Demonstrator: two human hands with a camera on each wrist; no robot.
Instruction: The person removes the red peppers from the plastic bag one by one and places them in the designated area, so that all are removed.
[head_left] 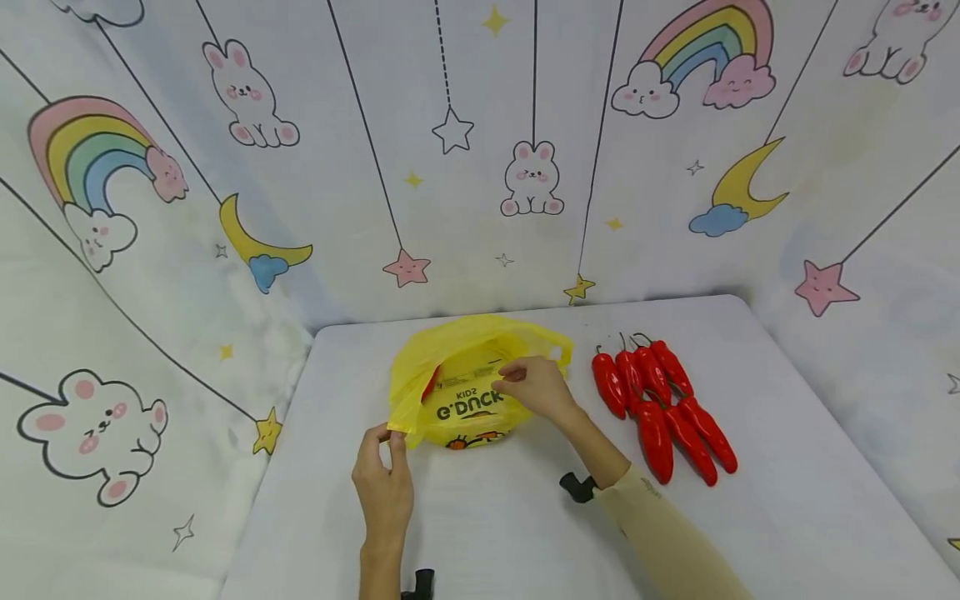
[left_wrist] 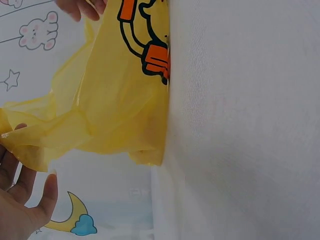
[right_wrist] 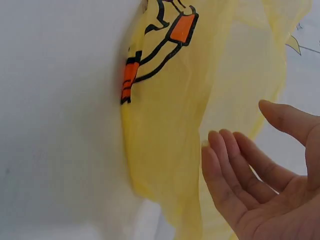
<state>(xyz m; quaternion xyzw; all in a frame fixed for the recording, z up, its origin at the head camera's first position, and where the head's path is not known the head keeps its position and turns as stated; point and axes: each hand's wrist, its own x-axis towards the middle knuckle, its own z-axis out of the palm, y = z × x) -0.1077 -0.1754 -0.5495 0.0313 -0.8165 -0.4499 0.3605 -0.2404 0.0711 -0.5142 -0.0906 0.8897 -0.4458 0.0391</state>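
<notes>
A yellow plastic bag [head_left: 412, 367] with a duck print and lettering lies with its mouth spread open. My left hand [head_left: 384, 475] holds the bag's near left corner. In the left wrist view, the yellow film [left_wrist: 40, 135] passes over the fingers of that hand, with the thumb lower down. My right hand [head_left: 536, 387] is over the bag's mouth on the right side. Its thumb and fingers stand apart with nothing between them, close beside the film in the right wrist view. Something red [head_left: 431, 384] shows inside the bag, mostly hidden.
Several red peppers [head_left: 654, 433] lie in two rows on the white table [head_left: 480, 533], right of the bag. A printed cloth backdrop [head_left: 465, 208] rises behind the table. Black wrist-camera parts [head_left: 577, 487] show beside the right wrist.
</notes>
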